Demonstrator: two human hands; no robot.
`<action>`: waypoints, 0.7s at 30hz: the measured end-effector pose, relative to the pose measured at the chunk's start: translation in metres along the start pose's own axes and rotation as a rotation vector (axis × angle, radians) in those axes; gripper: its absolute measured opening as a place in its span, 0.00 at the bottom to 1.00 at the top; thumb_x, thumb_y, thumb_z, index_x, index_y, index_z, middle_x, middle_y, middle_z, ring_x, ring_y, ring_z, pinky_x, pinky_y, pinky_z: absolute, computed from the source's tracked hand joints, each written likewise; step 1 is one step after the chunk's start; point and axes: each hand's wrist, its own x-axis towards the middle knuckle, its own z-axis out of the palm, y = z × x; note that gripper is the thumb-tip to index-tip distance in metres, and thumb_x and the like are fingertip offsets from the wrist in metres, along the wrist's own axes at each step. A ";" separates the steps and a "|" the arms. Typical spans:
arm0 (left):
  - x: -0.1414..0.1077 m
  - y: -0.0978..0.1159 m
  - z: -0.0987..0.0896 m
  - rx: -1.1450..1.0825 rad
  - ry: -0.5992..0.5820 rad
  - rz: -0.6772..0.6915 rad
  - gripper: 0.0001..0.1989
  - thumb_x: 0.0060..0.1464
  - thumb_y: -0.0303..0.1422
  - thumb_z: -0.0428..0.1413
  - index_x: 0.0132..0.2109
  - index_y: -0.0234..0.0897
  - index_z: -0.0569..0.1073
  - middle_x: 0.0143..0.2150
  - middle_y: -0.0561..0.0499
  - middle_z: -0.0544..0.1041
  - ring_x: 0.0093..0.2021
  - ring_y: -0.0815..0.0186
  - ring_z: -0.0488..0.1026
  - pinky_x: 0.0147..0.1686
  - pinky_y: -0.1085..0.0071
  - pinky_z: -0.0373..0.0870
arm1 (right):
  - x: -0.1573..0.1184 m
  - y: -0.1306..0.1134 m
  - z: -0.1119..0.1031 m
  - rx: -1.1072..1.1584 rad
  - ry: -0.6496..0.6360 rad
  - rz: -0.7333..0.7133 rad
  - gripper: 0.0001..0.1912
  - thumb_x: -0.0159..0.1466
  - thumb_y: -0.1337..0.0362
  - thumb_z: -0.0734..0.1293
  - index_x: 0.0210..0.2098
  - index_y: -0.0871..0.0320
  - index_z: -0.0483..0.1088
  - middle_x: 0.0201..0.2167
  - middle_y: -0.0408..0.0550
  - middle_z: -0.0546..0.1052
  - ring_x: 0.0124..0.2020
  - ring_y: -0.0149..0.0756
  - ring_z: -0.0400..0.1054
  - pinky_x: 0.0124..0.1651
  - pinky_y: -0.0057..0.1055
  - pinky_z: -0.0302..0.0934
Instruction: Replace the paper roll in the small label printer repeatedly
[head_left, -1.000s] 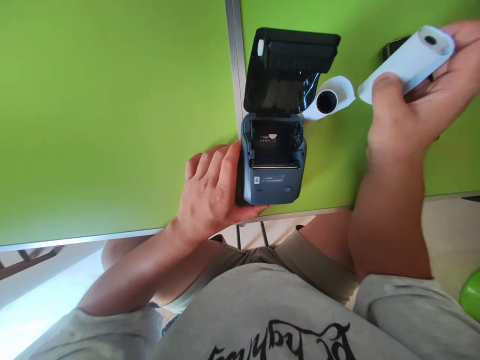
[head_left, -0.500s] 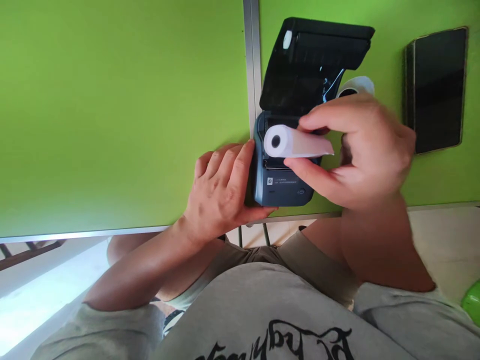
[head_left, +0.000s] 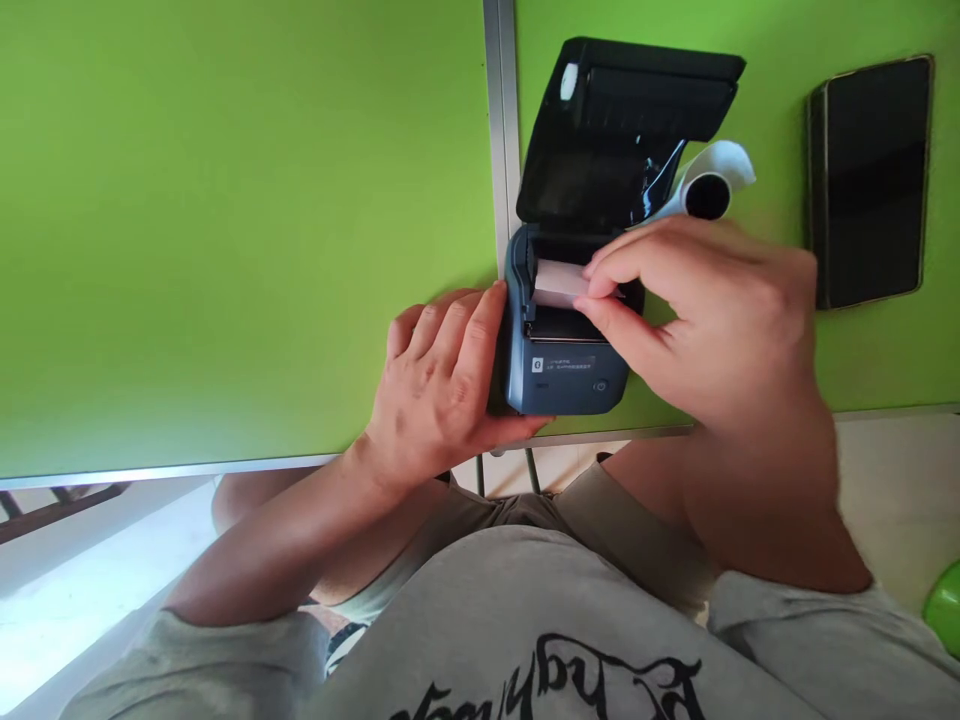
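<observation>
A small dark blue printer [head_left: 566,385] stands on the green table with its black lid [head_left: 615,130] raised. My left hand [head_left: 442,385] grips the printer's left side, thumb along its front edge. Inside the printer's compartment lies a paper roll [head_left: 556,283]. The thumb and index finger of my right hand [head_left: 720,310] pinch the roll's paper near its right end. Just behind my right hand is a second white roll [head_left: 727,165] with a wide dark core, partly hidden by the hand and lid.
A black phone-like device [head_left: 874,185] lies at the right of the green table [head_left: 225,220]. A metal strip [head_left: 502,130] divides the tabletop. Below the table edge are my legs, and a green round object [head_left: 945,608] shows at the lower right.
The paper roll has gone down into the compartment, and its round end no longer shows. My right hand's fingers have closed nearer together. More of the second roll is visible.
</observation>
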 end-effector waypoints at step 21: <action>-0.006 -0.004 -0.002 -0.021 0.002 0.104 0.34 0.62 0.59 0.54 0.70 0.54 0.62 0.58 0.39 0.70 0.57 0.50 0.70 0.50 0.56 0.63 | 0.000 0.001 -0.022 0.248 -0.183 -0.165 0.10 0.64 0.73 0.69 0.29 0.55 0.69 0.31 0.42 0.71 0.30 0.27 0.66 0.32 0.30 0.62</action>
